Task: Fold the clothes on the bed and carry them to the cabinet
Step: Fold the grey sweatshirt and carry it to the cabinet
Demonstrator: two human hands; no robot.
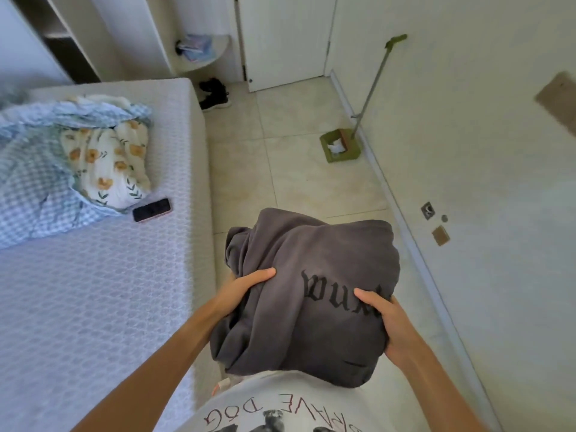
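Note:
A folded dark grey garment (311,269) with black gothic lettering hangs in front of my body, above the tiled floor and to the right of the bed (109,291). My left hand (246,288) grips its left side, thumb on top and fingers hidden underneath. On the right side my right hand (386,319) holds it the same way, its thumb lying over the lettering. An open cabinet (59,35) with shelves stands at the far left behind the bed.
A blue checked quilt (34,169) and a floral pillow (109,163) lie on the bed with a dark phone (151,209) beside them. Black shoes (215,93) sit by a white door (283,39). A green dustpan (339,145) leans on the right wall.

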